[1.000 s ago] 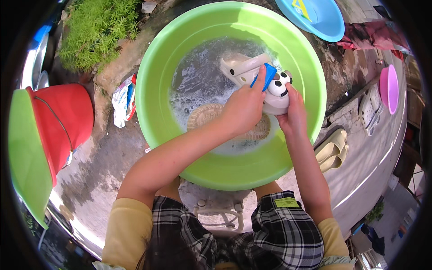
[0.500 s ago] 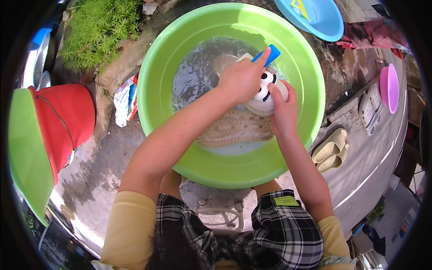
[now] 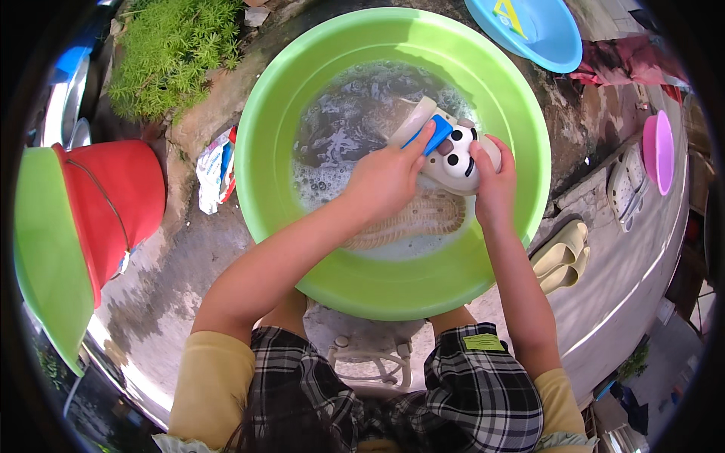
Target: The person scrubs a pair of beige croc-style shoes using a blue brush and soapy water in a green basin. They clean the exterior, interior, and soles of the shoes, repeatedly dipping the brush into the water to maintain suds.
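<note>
A white clog with a cartoon face of black eyes and brows (image 3: 454, 180) is held over the soapy water. My right hand (image 3: 495, 185) grips its toe end, thumb on top. In my left hand (image 3: 384, 181) is a blue-backed scrubbing brush (image 3: 436, 134), laid against the clog's upper near the strap; its bristles are hidden. Below my hands a second shoe (image 3: 423, 219) lies sole up in the water, showing a ribbed beige tread. Both shoes are within a large green basin (image 3: 264, 189) that stands between my knees.
A light blue basin (image 3: 547, 45) stands at the far right, a red bucket (image 3: 132, 204) at the left. A crumpled packet (image 3: 214, 170) lies by the green basin. Beige slippers (image 3: 560, 257), grey-white clogs (image 3: 624, 189) and a pink basin (image 3: 659, 151) are to the right.
My left hand has drawn the brush nearer and to the left, down the clog's upper. The clog has turned slightly, and its face and strap show more.
</note>
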Available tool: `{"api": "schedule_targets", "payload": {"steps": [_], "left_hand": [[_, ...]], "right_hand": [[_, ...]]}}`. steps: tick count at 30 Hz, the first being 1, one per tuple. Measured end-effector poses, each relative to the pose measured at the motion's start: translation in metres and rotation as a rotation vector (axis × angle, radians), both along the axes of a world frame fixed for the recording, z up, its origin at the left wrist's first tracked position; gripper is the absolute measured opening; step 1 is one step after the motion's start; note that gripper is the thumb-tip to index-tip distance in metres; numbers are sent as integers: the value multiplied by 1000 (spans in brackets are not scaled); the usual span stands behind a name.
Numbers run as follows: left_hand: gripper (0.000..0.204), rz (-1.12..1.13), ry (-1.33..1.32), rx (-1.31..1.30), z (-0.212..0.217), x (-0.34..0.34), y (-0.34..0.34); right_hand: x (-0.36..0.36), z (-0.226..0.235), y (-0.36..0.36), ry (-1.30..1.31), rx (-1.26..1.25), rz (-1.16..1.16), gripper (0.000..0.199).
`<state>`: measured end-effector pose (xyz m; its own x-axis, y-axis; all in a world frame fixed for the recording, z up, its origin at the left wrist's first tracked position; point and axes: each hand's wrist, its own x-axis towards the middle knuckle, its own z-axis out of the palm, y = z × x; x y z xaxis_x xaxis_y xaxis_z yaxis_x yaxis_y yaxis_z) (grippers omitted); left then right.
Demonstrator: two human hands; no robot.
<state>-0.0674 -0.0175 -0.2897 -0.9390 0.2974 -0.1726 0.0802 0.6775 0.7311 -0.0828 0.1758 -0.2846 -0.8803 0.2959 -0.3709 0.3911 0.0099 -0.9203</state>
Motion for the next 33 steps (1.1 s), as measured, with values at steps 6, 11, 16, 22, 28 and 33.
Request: {"api": "schedule_targets", "payload": {"steps": [6,11,16,22,28,33], "left_hand": [[56,204,-14,-108,-13,0,-48],[56,638,-502,72,-42,-37,-62],[58,554,-205,648,-24,-25,-32],[52,102,-55,-60,10,-37,-11],[51,603,-94,35,-54,-66,-64],[35,571,-608,735,-47,-68,-37]], "right_hand": [[-2,-1,20,-120,-207,-33,50],[-10,-6,25,-185,-346,-57,47],[-9,-8,23,-228,-483,1,50],[-3,0,11,-131,-276,13,54],[0,12,26,-83,-247,23,51],[-4,9,31,-185,-337,26,43]]}}
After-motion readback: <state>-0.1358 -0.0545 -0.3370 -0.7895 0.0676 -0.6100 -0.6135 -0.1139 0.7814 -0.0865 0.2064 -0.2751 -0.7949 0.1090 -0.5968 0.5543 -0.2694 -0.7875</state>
